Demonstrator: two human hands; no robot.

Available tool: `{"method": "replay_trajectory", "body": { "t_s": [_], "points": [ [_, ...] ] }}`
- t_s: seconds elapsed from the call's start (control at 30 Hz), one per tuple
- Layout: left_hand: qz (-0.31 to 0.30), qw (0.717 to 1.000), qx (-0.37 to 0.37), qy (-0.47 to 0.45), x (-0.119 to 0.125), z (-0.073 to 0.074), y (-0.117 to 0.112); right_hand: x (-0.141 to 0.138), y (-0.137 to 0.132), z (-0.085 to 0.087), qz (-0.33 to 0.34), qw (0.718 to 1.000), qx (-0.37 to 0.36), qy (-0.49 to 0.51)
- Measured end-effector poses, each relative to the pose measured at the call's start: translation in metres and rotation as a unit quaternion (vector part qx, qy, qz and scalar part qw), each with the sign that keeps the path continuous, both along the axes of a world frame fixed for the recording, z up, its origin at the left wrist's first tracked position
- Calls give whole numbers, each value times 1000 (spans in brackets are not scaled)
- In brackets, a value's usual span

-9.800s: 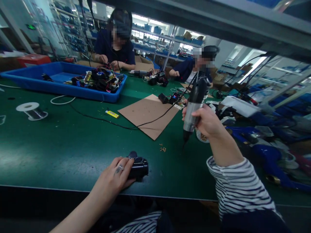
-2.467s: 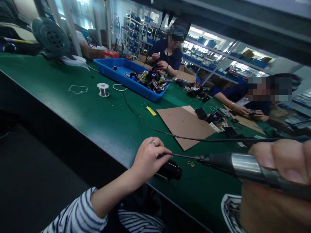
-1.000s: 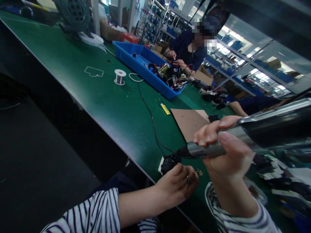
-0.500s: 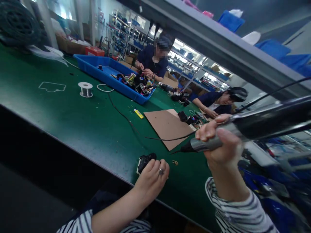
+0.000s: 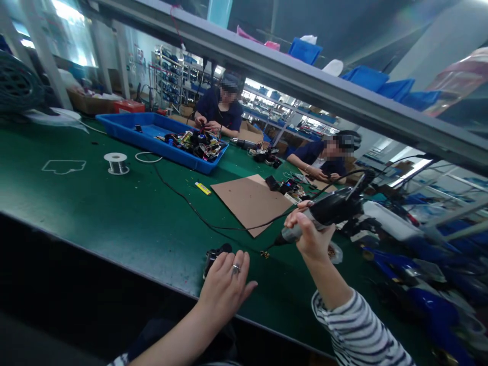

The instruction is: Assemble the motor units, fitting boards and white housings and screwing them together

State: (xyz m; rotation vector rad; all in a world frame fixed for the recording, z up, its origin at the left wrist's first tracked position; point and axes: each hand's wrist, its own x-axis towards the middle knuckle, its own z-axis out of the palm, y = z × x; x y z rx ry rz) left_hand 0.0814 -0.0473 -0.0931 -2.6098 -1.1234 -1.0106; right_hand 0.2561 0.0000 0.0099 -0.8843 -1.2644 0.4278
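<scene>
My right hand (image 5: 310, 234) is wrapped round an electric screwdriver (image 5: 292, 233) with a grey front and a black body. Its thin bit slants down to the left, its tip at a small pile of brass-coloured screws (image 5: 264, 254) on the green table. Near the front edge, my left hand (image 5: 224, 279) lies over a small black device (image 5: 214, 255) with a light underside. Its fingers bend over the right side of that device and hide part of it, while the thumb points away to the right.
A brown board (image 5: 249, 203) lies ahead, crossed by a black cable (image 5: 183, 195). Beyond are a yellow lighter-like item (image 5: 203, 188), a solder spool (image 5: 116, 163) and a blue tray (image 5: 152, 140) of wired parts. Two people sit across. An overhead shelf (image 5: 267, 66) spans the view.
The screwdriver has come down and forward, its bit now at the screws. My left thumb has spread from the fingers. The camera view has shifted.
</scene>
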Motion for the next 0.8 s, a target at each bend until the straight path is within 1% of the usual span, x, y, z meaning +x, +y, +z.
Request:
{"method": "replay_trajectory", "body": {
  "t_s": [0.07, 0.17, 0.27, 0.33, 0.43, 0.57, 0.67, 0.8],
  "points": [
    [-3, 999, -43, -7, -1, 9, -1, 0, 0, 0, 0, 1000, 7, 3],
    [0, 997, -72, -11, -2, 21, -1, 1, -1, -2, -10, 1000, 6, 12],
    [-2, 996, -89, -2, -2, 27, 1, 1, -3, -6, -16, 999, -10, 27],
    [1, 994, -108, 13, 0, 32, 5, 2, -5, -5, -23, 999, -5, 44],
    [-1, 985, -163, 54, 9, 41, 15, 2, -8, 4, -24, 998, 30, 58],
    [-23, 962, -239, 132, 30, 56, 33, 1, -13, 18, -8, 995, 53, 85],
    [-26, 954, -255, 154, 44, 64, 45, -1, -16, 25, 5, 992, 61, 113],
    [-24, 953, -260, 155, 52, 68, 53, -1, -23, 31, 29, 989, 71, 124]
  ]
}}
